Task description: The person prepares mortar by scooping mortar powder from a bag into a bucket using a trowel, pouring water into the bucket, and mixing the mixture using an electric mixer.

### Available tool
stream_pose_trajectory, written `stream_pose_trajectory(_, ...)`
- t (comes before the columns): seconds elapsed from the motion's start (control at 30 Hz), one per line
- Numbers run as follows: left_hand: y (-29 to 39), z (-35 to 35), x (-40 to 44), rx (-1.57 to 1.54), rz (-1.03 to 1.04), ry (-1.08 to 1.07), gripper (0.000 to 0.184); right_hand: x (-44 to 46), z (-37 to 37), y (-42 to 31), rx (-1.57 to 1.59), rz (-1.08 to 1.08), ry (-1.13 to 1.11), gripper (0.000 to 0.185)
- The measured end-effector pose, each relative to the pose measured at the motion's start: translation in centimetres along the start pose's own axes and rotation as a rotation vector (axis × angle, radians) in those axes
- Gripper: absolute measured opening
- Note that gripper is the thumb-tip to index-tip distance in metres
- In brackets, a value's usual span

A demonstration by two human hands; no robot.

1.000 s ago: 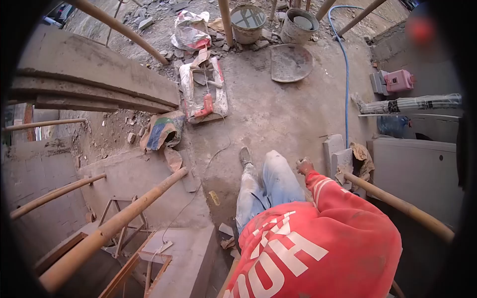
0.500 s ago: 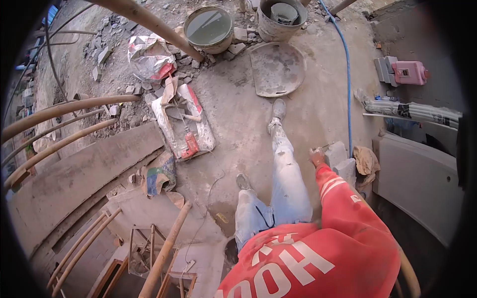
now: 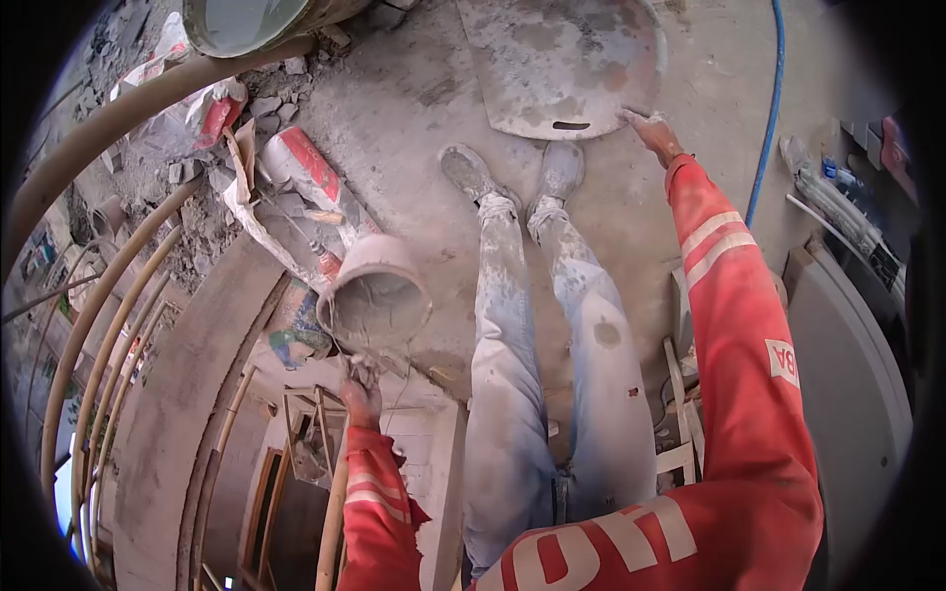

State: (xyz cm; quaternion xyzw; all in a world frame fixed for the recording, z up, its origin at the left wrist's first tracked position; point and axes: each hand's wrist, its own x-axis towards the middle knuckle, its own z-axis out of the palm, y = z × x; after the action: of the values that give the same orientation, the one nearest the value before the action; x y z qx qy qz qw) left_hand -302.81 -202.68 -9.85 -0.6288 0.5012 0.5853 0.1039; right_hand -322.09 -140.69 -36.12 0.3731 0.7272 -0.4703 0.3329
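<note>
My left hand (image 3: 362, 396) is closed at the near side of a mortar-caked bucket (image 3: 419, 305), apparently on its handle. The bucket hangs tilted with its mouth towards me, and its inside is coated grey. My right hand (image 3: 652, 136) reaches forward, with its fingers closed on the near right edge of a grey mortar board (image 3: 567, 74). The board has one rounded side and a slot near its straight edge, just beyond my shoes (image 3: 558, 169).
A tub of cloudy water (image 3: 241, 25) stands at the far left beside a bamboo pole (image 3: 118, 123). Torn cement bags (image 3: 315, 177) and rubble (image 3: 266, 110) lie to the left. A blue hose (image 3: 769, 118) runs along the right. Bamboo rails (image 3: 108, 345) curve at the left.
My left hand has come into view with the bucket. My right hand has moved from beside the pale blocks to the board's edge. My feet now stand together near the board.
</note>
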Motion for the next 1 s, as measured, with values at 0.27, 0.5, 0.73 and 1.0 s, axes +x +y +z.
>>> stream_pose_trajectory(0.27,6.3,27.2,13.8,0.053,0.300,-0.334,0.018,3.6,-5.1,5.5,-0.016,-0.198,0.265,0.063)
stream_pose_trajectory(0.5,8.0,42.1,10.4,0.206,0.311,-0.401,0.025,-7.3,-15.4,13.8,-1.192,-0.037,0.215,0.041)
stream_pose_trajectory(0.73,10.6,43.2,10.0,0.462,0.502,-0.547,0.023,-17.1,-13.8,-4.9,-0.670,-0.188,0.431,0.037)
stream_pose_trajectory(1.0,11.8,41.2,12.4,0.851,0.737,-0.356,0.023,-6.4,-14.1,-30.0,-0.738,-0.484,0.452,0.034)
